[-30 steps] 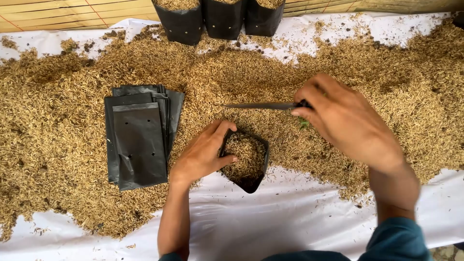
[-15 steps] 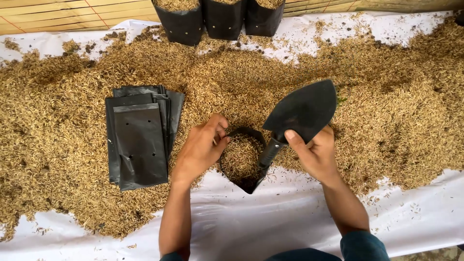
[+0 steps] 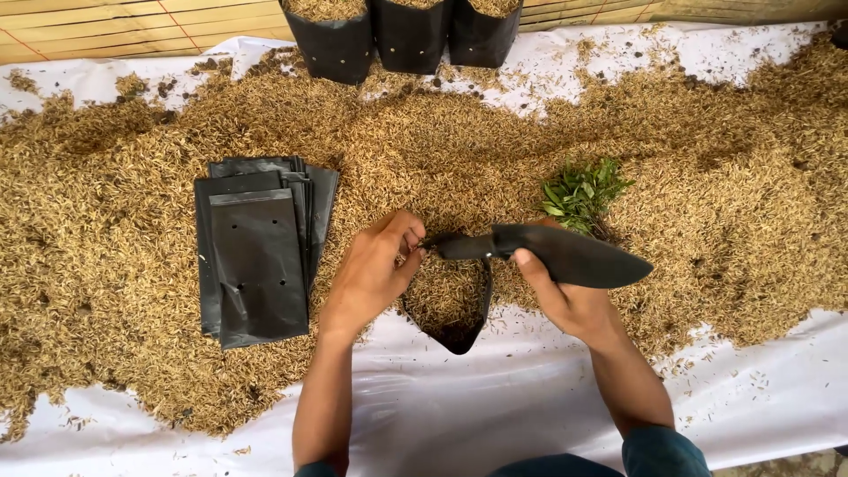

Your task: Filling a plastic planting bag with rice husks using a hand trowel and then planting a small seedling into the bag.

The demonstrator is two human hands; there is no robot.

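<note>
My left hand (image 3: 373, 272) grips the rim of a small black plastic bag (image 3: 452, 331) that lies open and is filled with brown husk. My right hand (image 3: 565, 296) holds a black scoop (image 3: 565, 254) by its blade, with the handle end pointing left over the bag's mouth, close to my left fingers. A small bunch of green leafy seedlings (image 3: 581, 193) lies on the husk just behind the scoop.
A stack of flat black plastic bags (image 3: 258, 252) lies to the left on the wide husk pile (image 3: 159, 177). Three filled black bags (image 3: 402, 35) stand at the far edge. White sheet (image 3: 495, 415) covers the near side, and a bamboo mat lies beyond.
The scoop went from raised with its blade up to lying level over the bag. My right hand shifted along it. The seedlings, hidden before, now show.
</note>
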